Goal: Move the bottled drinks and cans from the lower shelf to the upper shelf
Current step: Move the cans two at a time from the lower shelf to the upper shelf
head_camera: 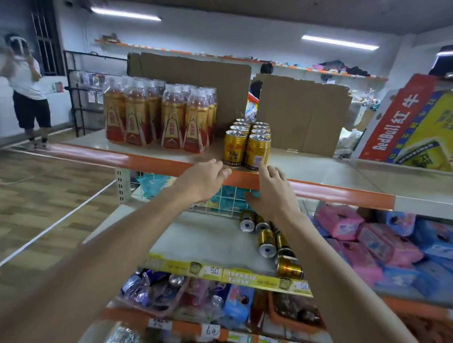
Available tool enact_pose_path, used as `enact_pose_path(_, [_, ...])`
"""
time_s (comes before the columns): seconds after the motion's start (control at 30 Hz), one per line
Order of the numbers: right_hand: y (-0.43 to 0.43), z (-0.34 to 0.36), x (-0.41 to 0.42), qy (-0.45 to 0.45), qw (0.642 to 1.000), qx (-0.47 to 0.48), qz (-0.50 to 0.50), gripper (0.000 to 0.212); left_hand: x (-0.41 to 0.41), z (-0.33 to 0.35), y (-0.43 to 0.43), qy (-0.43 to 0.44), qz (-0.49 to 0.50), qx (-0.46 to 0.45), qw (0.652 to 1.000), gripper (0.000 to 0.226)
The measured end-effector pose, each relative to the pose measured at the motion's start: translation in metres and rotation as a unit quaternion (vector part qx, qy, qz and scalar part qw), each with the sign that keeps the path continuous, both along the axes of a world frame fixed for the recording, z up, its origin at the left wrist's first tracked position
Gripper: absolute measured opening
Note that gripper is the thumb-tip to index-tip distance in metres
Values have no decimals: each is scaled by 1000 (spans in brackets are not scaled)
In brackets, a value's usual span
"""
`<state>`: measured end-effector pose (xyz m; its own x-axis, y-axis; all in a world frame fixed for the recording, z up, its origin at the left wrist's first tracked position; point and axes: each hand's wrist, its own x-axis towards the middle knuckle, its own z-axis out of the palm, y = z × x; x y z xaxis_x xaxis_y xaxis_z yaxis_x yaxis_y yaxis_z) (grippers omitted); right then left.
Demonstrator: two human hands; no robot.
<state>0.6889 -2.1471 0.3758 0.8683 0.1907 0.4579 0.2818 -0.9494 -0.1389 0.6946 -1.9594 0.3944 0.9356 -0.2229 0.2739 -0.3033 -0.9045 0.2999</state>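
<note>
The upper shelf (332, 168) is carrying most of the load, while the lower shelf (201, 241) is showing mostly bare board on its left half. Two shrink-wrapped packs of bottled drinks (155, 116) are standing on the upper shelf at about eleven o'clock from the hands. They are probably heavy and slick under the film, best taken from underneath with both hands. Beside them, at twelve o'clock from the hands, two rows of standing gold cans (246, 142) are running back from the shelf's orange front rail (164, 165). The fallen gold cans (268, 240) are lying on their sides on the lower shelf, at about five o'clock from the left hand and six o'clock from the right hand, partly hidden behind the right forearm. These look full, so each is likely weighing a fair bit for its size. They are stiff and smooth-walled, and apt to roll, so gripping round the middle of the barrel looks safest. The left hand (205, 180) is hovering at the rail with its fingers loosely bent and holding nothing. The right hand (273, 190) is reaching up with relaxed, slightly spread fingers, also gripping nothing. Its fingertips are lying just at the base of the front right can, and whether they are touching it cannot be told.
</note>
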Motion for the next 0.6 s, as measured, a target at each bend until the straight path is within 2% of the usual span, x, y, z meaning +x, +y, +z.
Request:
enact_pose_path(0.13, [18, -28, -32, 36, 999, 1, -4, 74, -25, -29, 8, 25, -16, 11, 1000, 55])
enact_pose_path(0.3, [34, -75, -67, 115, 993, 29, -23, 79, -56, -81, 19, 85, -21, -62, 994, 52])
enact_pose_path(0.6, [41, -166, -100, 213, 975, 40, -50, 77, -95, -179, 7, 174, -21, -77, 981, 50])
